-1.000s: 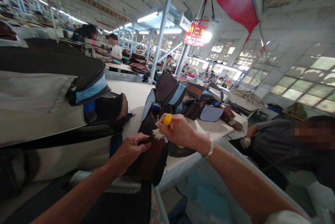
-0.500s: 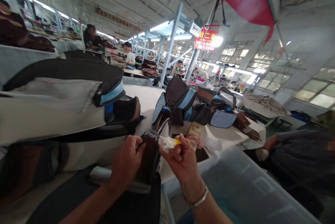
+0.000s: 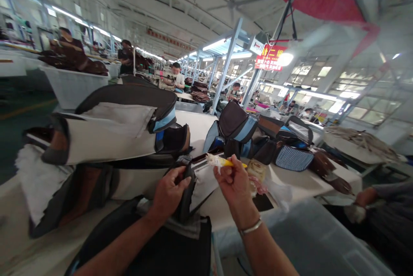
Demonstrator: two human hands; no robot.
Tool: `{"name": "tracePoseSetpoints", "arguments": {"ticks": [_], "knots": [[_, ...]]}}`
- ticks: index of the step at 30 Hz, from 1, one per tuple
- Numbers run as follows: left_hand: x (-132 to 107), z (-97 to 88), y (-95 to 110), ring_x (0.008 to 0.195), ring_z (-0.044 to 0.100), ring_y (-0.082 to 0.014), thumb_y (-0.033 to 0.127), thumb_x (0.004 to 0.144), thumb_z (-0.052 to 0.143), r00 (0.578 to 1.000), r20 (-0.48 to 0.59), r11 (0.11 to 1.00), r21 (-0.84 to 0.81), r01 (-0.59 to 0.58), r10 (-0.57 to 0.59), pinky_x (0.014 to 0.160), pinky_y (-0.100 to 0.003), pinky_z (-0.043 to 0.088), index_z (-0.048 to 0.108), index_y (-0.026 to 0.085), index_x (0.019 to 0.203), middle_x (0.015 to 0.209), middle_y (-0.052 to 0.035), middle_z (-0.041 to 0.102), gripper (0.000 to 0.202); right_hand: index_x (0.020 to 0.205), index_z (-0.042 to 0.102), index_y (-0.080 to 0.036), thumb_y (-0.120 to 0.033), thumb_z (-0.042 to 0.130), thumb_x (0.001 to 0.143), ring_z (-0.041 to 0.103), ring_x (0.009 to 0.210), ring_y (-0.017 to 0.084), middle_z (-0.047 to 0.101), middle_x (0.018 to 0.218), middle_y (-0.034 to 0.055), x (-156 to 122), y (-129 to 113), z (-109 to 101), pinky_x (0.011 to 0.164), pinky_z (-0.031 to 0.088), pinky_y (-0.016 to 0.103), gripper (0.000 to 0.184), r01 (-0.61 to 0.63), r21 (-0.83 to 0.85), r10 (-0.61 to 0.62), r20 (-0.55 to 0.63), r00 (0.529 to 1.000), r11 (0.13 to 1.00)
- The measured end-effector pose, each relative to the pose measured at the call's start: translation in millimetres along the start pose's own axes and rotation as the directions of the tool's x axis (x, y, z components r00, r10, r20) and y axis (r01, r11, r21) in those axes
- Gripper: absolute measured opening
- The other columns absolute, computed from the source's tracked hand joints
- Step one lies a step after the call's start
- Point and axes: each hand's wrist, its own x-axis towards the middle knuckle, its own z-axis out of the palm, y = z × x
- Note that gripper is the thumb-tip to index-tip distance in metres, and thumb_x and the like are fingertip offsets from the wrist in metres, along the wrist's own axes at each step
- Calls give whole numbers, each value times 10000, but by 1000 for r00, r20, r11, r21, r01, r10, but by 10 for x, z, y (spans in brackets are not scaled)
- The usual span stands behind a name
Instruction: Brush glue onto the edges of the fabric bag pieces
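In my right hand (image 3: 235,181) is a yellow-handled brush (image 3: 222,162), its pale, clotted tip pointing left. My left hand (image 3: 169,192) is closed on the edge of a dark bag piece (image 3: 184,207), whose whitish lining (image 3: 204,181) faces right. The brush tip is just above that lining; whether it touches cannot be made out. Beneath the left hand, a larger black bag panel (image 3: 180,252) lies flat. Right of the brush stand a yellowish container (image 3: 257,170) and a crumpled pink-and-white scrap (image 3: 259,185).
Stacked bag bodies (image 3: 109,136) fill the left of the white table (image 3: 200,119). More bag parts (image 3: 240,125) are heaped at the back, with a striped piece (image 3: 294,158). A grey plastic bin (image 3: 309,233) sits at front right. A co-worker's hand (image 3: 368,196) shows at far right.
The view has swung left, so the scene sits farther right. My left hand has turned the bag piece and more of its whitish lining shows. The brush is still in my right hand.
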Motion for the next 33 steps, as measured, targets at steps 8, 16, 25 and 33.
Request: {"name": "tracePoseSetpoints", "arguments": {"ticks": [8,16,25,33], "knots": [[38,-405,439,878,697,-244,363,769,713,950,294,892,-396,217,-100,760,-319,539,633,170,1265,1034,-56,752,539,798,584,-193,-361,728,827,375,475,74,463,558,-80,38,-312,455,477,314,209,223,525,-371,-479,215,851,766],[-18,-561,462,804,718,-214,275,789,739,881,457,726,-563,396,-126,731,-312,555,618,173,1285,1020,-94,750,520,822,612,-217,-293,604,914,596,734,167,608,731,8,87,-94,602,707,478,301,119,804,-555,-401,701,590,212],[-16,-615,493,719,714,-193,244,724,796,891,411,698,-582,418,-191,660,-273,546,658,170,1221,941,-81,761,522,852,586,-241,-222,564,928,637,771,182,650,744,5,15,-105,634,875,497,380,82,909,-416,-306,864,399,11],[1,-656,406,783,698,-201,287,760,750,916,367,751,-557,355,-161,731,-299,530,679,174,1185,952,-76,749,445,815,618,-240,-262,577,930,628,735,200,653,727,17,-28,-78,461,803,515,388,124,879,-477,-290,838,462,22]]}}
